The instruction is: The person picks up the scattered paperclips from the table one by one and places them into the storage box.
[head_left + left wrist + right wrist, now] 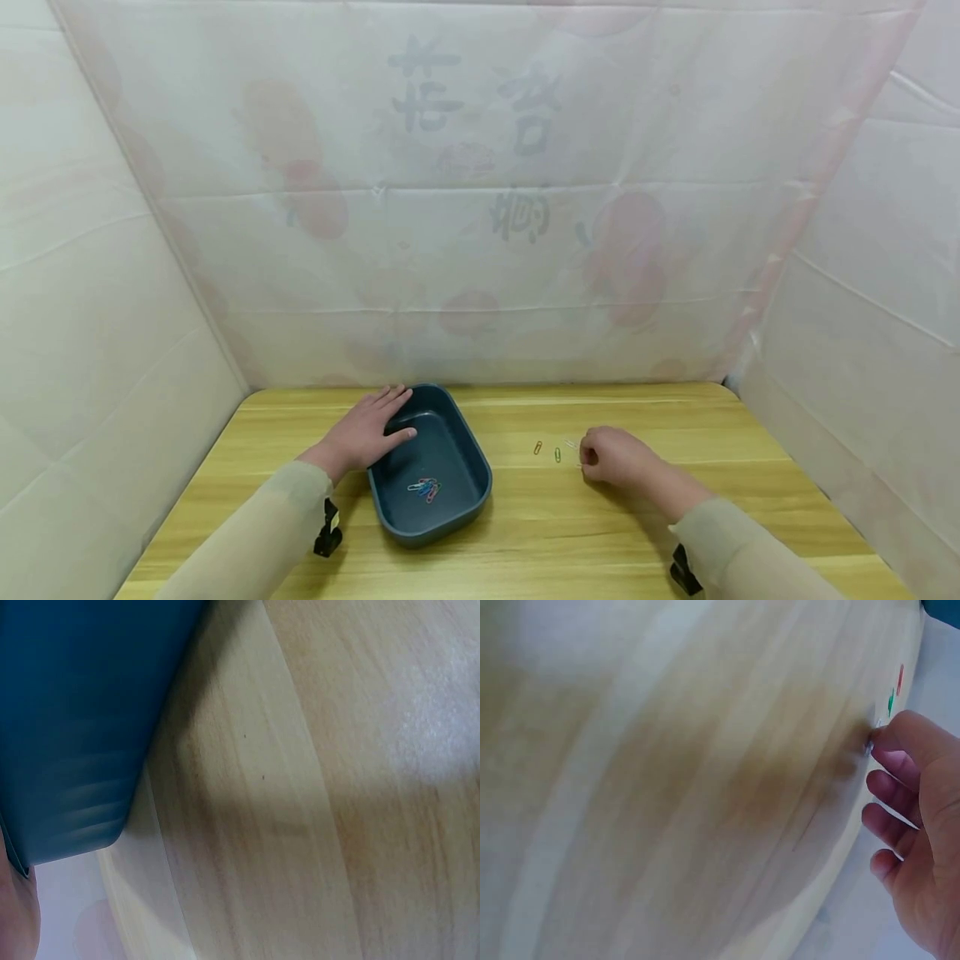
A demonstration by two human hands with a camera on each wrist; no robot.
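Left hand flat and relaxed on rim of dark blue oval plastic tray, right hand curled, pinching at small white paper clip on pale wooden table; likely to slip from fingertips.

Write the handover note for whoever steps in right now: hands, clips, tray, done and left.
Left hand: flat, fingers straight, resting on the tray's left rim.
Right hand: fingers curled at a pale clip on the table; whether it is pinched yet is unclear.
Done: a few coloured clips lie in the tray.
Left: the orange clip and green clip on the table, just left of the right hand, plus the pale one.
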